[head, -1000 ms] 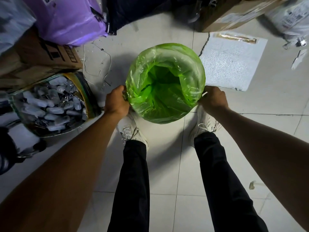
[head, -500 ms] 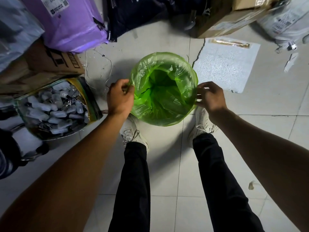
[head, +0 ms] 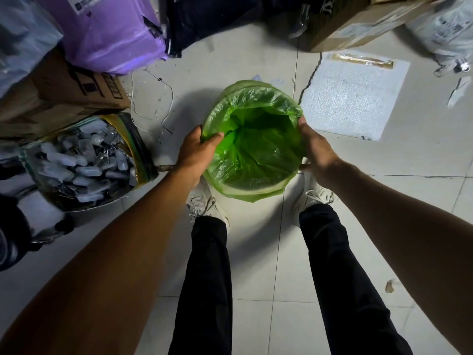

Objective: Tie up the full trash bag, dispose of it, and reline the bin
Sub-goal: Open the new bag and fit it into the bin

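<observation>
Fresh green liner going onto the bin, both hands at the rim

The bin [head: 252, 194] stands on the tiled floor between the person's shoes, its own wall almost wholly hidden under the green bag [head: 256, 149] draped into it and folded over the rim. That bag looks thin, soft and nearly weightless, slack and crinkled inside with nothing I can see in it; film like this will likely slip and slide off the edge, and could tear if tugged hard, so the folded hem at the rim seems the place to hold it. The left hand [head: 197, 152] pinches the hem on its side, thumb hooked inside. The right hand [head: 316, 147] curls over the opposite rim, fingers hidden behind the plastic, apparently gripping it.
</observation>
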